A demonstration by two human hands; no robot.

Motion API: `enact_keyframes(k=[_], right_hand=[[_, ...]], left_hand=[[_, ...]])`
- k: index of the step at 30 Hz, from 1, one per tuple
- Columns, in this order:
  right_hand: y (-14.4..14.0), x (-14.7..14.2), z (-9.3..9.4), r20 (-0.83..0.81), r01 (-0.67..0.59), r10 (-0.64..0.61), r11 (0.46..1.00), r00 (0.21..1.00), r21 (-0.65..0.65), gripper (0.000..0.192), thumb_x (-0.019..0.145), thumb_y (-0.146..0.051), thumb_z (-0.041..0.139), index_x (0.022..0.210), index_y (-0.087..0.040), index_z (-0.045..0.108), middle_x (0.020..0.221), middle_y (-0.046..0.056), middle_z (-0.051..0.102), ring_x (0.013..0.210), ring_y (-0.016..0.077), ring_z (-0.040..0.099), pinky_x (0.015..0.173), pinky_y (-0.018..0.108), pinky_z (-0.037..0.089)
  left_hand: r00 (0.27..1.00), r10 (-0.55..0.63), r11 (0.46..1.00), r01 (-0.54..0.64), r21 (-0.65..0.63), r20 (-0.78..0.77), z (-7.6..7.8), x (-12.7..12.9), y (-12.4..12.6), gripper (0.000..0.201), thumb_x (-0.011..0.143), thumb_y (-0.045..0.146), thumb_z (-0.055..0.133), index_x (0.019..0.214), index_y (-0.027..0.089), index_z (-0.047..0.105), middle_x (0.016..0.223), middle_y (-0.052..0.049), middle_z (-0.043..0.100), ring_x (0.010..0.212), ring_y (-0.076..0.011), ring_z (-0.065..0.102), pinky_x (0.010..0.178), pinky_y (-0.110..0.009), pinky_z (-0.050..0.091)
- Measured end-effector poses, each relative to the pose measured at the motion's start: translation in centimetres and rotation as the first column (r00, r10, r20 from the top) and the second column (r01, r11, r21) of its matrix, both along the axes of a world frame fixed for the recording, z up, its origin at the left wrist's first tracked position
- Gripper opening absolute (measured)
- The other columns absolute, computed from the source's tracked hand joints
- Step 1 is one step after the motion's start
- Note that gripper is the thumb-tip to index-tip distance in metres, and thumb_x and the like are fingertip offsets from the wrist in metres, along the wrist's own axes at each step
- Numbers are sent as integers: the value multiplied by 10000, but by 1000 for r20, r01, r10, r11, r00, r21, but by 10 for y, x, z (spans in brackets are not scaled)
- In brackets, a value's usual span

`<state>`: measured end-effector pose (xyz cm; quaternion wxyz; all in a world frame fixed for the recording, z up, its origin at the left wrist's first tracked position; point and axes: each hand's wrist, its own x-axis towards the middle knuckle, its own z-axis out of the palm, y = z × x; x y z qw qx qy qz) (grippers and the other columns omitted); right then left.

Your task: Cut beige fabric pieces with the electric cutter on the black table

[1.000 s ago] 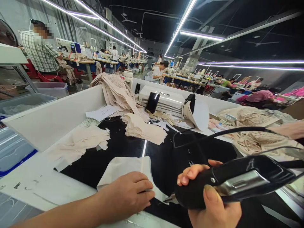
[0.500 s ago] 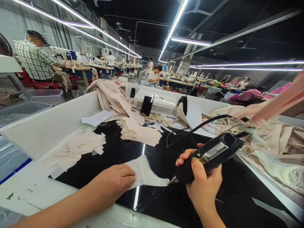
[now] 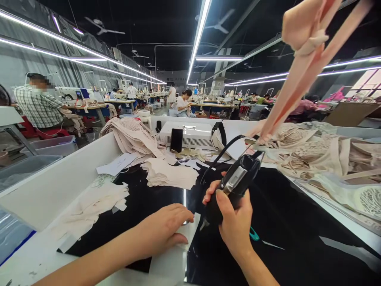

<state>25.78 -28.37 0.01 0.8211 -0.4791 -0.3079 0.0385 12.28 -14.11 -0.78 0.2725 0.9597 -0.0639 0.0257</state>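
Cloth (image 3: 170,260): at 6 o'clock I see this pale piece lying on the black surface (image 3: 285,210) and running out at the bottom of my view.
Left hand (image 3: 166,226): just past 6 o'clock, over the cloth; thumb and forefinger stand parted, and I cannot tell how firmly it presses.
Right hand (image 3: 235,218): at 5 o'clock, fingers wrapped round the black tool (image 3: 244,180), thumb beside its metal plate.
Tip (image 3: 203,226): the tool's front end points toward 7 o'clock, just beside the cloth's edge; whether they touch I cannot make out.
Teal loop (image 3: 254,233): near 5 o'clock, partly behind the right wrist.
Pale strip (image 3: 351,250): flat at 4 o'clock.
Cream pieces: I count one spread pile (image 3: 92,208) at 8 o'clock and a neater stack (image 3: 171,174) at 7.
Beige heap (image 3: 324,153): at 3 o'clock.
Pink knotted strip (image 3: 297,75): slanting down from 2 o'clock toward the tool's rear.
White vented box (image 3: 196,129): near the centre, behind a dark slab (image 3: 176,140).
Co-workers: a checked shirt (image 3: 38,105) past 9 o'clock, a person in white (image 3: 181,104) near 12.
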Motion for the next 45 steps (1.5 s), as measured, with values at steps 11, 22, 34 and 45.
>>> enact_keyframes(k=[11, 22, 34, 45], right_hand=[[10, -6, -2, -53, -28, 28, 1000, 998, -2, 250, 866, -377, 775, 965, -258, 579, 803, -51, 685, 620, 124, 645, 604, 288, 573], [12, -11, -5, -27, -30, 30, 999, 999, -18, 209, 875, -320, 747, 988, -265, 579, 820, -52, 677, 632, 126, 651, 629, 295, 572], [10, -19, -7, -60, -34, 32, 999, 998, -27, 237, 867, -350, 753, 1036, -270, 607, 866, -24, 711, 694, 146, 675, 678, 315, 598], [8, -31, -7, -76, -89, 88, 996, 993, -7, 253, 868, -352, 761, 1049, -273, 604, 849, -27, 699, 686, 144, 675, 670, 317, 616]], left_hand=[[982, -132, 991, 129, -29, -135, -15, 18, 17, 537, 893, 407, 825, 1350, 258, 585, 1501, -137, 563, 1548, -343, 314, 1230, -690, 201], [978, -158, 987, 157, -15, -133, -12, 19, 19, 371, 907, 417, 807, 1192, 271, 620, 1437, -53, 624, 1567, -345, 264, 1215, -749, 126], [978, -165, 986, 164, -16, -130, -14, 19, 22, 401, 893, 447, 814, 1204, 264, 639, 1461, -91, 596, 1557, -347, 287, 1212, -747, 126], [978, -181, 983, 180, -23, -106, -17, 22, 24, 544, 846, 455, 856, 1308, 259, 645, 1451, -128, 595, 1534, -354, 331, 1212, -741, 107]])
